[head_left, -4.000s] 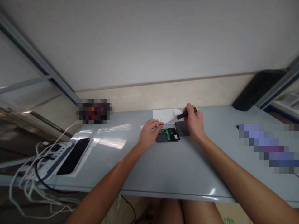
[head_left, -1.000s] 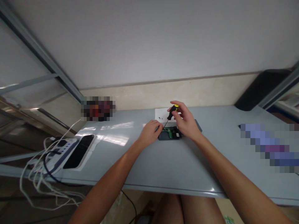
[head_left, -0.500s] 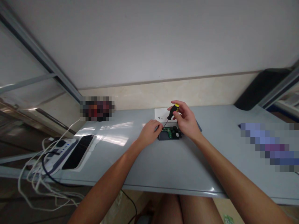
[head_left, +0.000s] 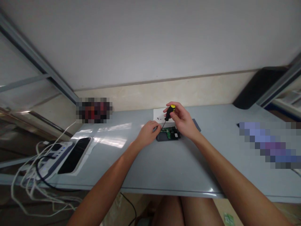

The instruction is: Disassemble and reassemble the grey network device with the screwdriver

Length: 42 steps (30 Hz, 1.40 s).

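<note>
A small dark electronic device (head_left: 162, 137) with an exposed green circuit board (head_left: 168, 133) lies on the grey table. My right hand (head_left: 182, 121) grips a black screwdriver with a yellow cap (head_left: 170, 112), tilted with its shaft running down to the left. Its tip meets the back left part of the board, partly hidden by my left fingertips. My left hand (head_left: 150, 131) is closed at the device's back left corner, thumb and fingers holding its edge close to the screwdriver tip. Behind it, several tiny dark pieces, perhaps screws (head_left: 158, 118), lie on white paper (head_left: 157, 112).
A phone with a black screen (head_left: 75, 155) lies at the left beside a white power strip (head_left: 53, 161) with tangled cables (head_left: 30, 188). A dark cylinder (head_left: 256, 89) leans at the back right. Blurred-out items sit at the far left and right. A wall (head_left: 141, 91) closes off the back.
The view has shifted slightly, so everything sits a little further left. The screwdriver stands at nearly the same tilt, its tip still at the board's corner. Both hands keep their holds.
</note>
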{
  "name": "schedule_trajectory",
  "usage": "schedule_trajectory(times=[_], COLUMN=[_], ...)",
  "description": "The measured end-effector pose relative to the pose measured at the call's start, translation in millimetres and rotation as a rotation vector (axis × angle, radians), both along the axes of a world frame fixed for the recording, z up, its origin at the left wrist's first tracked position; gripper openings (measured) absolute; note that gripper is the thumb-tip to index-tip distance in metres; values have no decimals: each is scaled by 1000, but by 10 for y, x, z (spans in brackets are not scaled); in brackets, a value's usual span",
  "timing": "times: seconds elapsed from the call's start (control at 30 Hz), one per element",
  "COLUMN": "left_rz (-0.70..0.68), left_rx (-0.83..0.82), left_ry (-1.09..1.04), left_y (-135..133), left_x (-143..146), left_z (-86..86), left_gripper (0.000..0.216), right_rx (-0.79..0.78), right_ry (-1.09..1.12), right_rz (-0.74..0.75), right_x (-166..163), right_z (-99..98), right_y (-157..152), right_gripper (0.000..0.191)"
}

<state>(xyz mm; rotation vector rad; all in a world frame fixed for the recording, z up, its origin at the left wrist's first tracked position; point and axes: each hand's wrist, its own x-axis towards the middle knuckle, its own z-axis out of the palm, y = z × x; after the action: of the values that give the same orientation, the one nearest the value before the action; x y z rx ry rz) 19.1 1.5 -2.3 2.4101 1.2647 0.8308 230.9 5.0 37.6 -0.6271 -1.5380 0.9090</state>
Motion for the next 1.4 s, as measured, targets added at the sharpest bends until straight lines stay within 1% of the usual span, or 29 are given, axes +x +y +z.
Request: schedule_trajectory(times=[0.07, 0.13, 0.37, 0.57, 0.67, 0.77, 0.9, 1.03, 1.27, 1.33, 1.4], left_rz=[0, 6, 16, 17, 18, 10, 12, 3, -9, -5, -1], left_rx=[-9, -17, -28, -10, -7, -13, -18, -25, -31, -32, -32], left_ry=[2, 1, -34, -33, -33, -30, -28, -26, -34, -24, -17], left_y=[4, 5, 20, 23, 17, 15, 18, 22, 29, 26, 22], left_x=[0, 1, 0, -3, 1, 4, 4, 0, -2, -3, -3], left_z=[-1, -2, -22, -34, -28, -24, -27, -32, -39, -34, -27], left_gripper=[30, 29, 24, 23, 23, 25, 25, 26, 24, 24, 25], right_rx=[-7, -12, 15, 9, -2, -10, -43, -36, -75, -74, -47], right_ry=[-5, -7, -24, 41, 97, 108, 56, 3, -21, -68, -124], right_rz=[26, 18, -179, -228, -179, -112, -59, 1, 127, 166, 169], right_x=[-4, -28, -159, -206, -225, -222, -180, -134, -124, -141, -169], right_z=[12, 19, -42, -115, -128, -113, -58, -3, 84, 137, 185], right_y=[0, -12, -52, -1, 20, 9, -33, -43, 133, 193, 229], right_gripper=[25, 26, 34, 37, 37, 34, 27, 24, 24, 25, 24])
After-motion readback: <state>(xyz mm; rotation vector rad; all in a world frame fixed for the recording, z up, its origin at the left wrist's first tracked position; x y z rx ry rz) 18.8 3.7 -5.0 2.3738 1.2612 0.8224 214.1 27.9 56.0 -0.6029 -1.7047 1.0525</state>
